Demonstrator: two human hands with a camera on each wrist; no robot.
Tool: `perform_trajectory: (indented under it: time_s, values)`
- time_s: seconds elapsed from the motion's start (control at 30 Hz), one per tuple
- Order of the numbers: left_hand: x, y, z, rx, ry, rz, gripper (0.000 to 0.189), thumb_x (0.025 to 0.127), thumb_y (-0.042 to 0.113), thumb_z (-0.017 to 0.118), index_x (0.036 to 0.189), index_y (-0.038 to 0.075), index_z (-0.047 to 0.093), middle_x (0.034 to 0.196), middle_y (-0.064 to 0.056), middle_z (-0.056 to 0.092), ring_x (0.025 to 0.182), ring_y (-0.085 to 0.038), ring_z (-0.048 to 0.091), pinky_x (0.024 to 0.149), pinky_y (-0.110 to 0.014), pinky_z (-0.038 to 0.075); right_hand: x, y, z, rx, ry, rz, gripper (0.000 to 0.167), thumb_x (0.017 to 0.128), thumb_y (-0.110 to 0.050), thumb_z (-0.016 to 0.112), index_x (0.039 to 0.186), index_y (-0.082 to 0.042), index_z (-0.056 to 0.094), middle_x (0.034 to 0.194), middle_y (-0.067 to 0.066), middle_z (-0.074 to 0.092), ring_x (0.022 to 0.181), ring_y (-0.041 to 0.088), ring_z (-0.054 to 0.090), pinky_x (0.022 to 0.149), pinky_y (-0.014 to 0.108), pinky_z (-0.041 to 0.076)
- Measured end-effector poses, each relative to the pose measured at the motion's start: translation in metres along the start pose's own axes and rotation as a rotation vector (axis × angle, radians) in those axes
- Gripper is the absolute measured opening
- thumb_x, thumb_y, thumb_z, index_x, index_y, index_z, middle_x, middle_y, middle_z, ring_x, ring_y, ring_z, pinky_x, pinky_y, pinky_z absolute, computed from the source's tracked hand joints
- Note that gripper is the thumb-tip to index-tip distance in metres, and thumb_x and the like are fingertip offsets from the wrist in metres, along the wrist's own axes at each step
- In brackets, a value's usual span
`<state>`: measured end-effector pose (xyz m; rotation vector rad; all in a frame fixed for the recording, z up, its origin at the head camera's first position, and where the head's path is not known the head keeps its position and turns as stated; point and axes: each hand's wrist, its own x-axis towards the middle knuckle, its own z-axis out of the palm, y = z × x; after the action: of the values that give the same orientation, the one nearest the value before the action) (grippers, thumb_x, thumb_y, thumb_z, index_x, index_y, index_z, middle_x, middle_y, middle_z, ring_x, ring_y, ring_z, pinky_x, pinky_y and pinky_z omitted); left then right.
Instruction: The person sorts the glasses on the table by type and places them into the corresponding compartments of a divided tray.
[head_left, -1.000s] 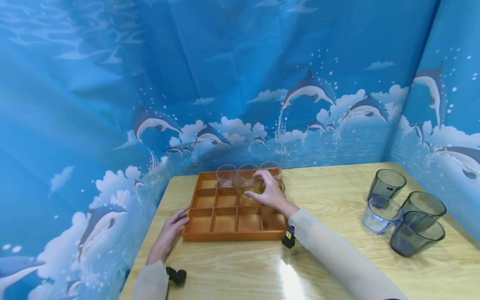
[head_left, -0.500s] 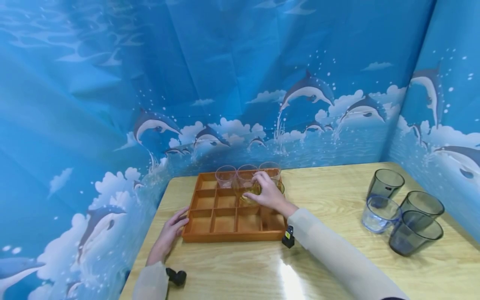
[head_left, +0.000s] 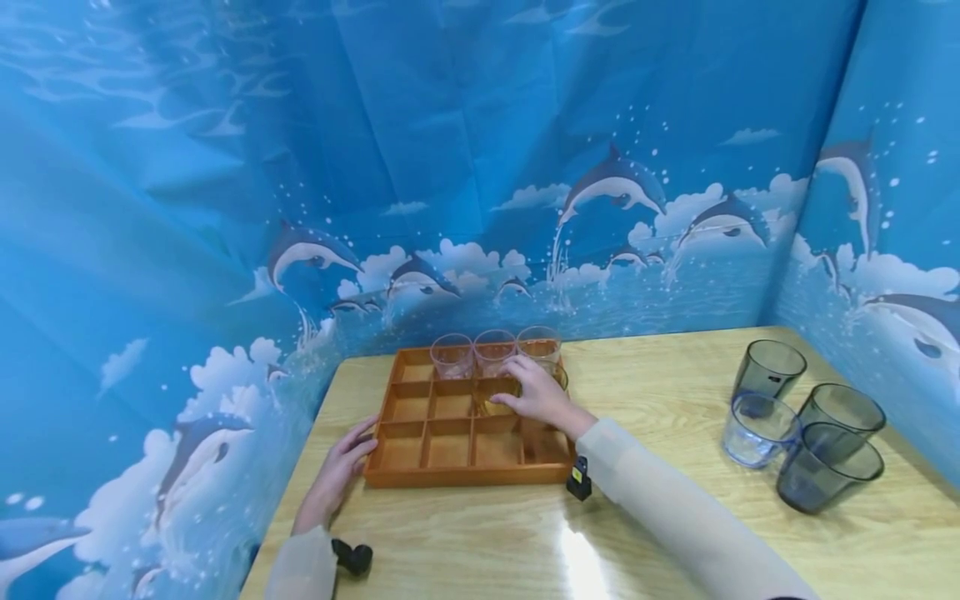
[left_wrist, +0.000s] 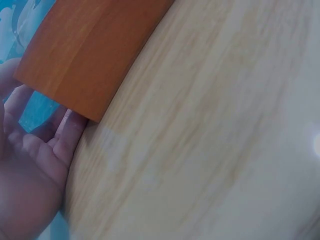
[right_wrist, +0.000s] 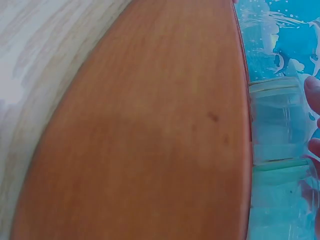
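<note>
A wooden compartment tray (head_left: pixel 468 477) lies on the table in the head view. My right hand (head_left: pixel 542 395) holds an amber glass (head_left: pixel 495 403) between thumb and fingers, low in a middle-row compartment, third from the left. Its fingers hide part of the glass. Another amber glass (head_left: pixel 562 377) stands just right of it, mostly covered by the hand. Behind them, clear pinkish glasses (head_left: pixel 452 360) fill three back-row compartments. My left hand (head_left: pixel 343 458) rests with extended fingers against the tray's left side; the left wrist view shows its fingers (left_wrist: pixel 70 135) at the tray's corner.
Several smoky grey glasses (head_left: pixel 772 367) and a clear bluish glass (head_left: pixel 757 437) stand at the table's right. A dolphin-print curtain (head_left: pixel 465 208) hangs behind the table (head_left: pixel 652 358). The right wrist view is mostly the tray's outer wall (right_wrist: pixel 150 125).
My right hand has lowered the amber glass into its middle-row compartment. The left hand has stayed at the tray's side.
</note>
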<state>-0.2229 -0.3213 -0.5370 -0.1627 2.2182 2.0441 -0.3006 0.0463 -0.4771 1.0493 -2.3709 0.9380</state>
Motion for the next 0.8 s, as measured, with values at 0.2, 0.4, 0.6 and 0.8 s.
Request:
perform_trajectory:
  time_s: [0.2,0.4,0.6,0.8]
  values:
    - [0.0,0.0,0.0,0.009,-0.006,0.001,0.054,0.091,0.028,0.058,0.141,0.016,0.041,0.145,-0.006,0.032,0.127,-0.026,0.033,0.104,-0.056,0.023,-0.004,-0.002,-0.005,-0.076,0.022,-0.011,0.043,0.074,-0.03,0.078,0.108,-0.006,0.063,0.11,0.008,0.058,0.104,0.024,0.054,0.089,0.043,0.044]
    - [0.001,0.001,0.0,0.007,-0.001,0.003,0.055,0.091,0.027,0.058,0.142,0.016,0.04,0.145,-0.008,0.034,0.126,-0.027,0.034,0.103,-0.053,0.026,-0.015,-0.001,-0.011,-0.098,0.083,-0.041,0.045,0.074,-0.029,0.078,0.108,-0.003,0.064,0.116,0.015,0.058,0.111,0.029,0.052,0.094,0.047,0.04]
    - [0.001,0.001,-0.001,0.015,0.008,-0.016,0.053,0.091,0.028,0.058,0.141,0.017,0.042,0.144,-0.007,0.035,0.126,-0.026,0.034,0.104,-0.055,0.024,-0.03,0.001,-0.019,-0.073,0.155,-0.066,0.043,0.072,-0.023,0.079,0.106,-0.002,0.064,0.116,0.015,0.059,0.109,0.029,0.053,0.092,0.045,0.042]
    - [0.001,0.0,-0.001,0.026,0.004,-0.016,0.054,0.092,0.026,0.057,0.142,0.016,0.04,0.145,-0.008,0.033,0.127,-0.026,0.032,0.104,-0.056,0.021,-0.044,0.003,-0.028,-0.069,0.175,-0.044,0.043,0.074,-0.023,0.078,0.108,-0.001,0.064,0.117,0.015,0.058,0.109,0.028,0.053,0.092,0.043,0.043]
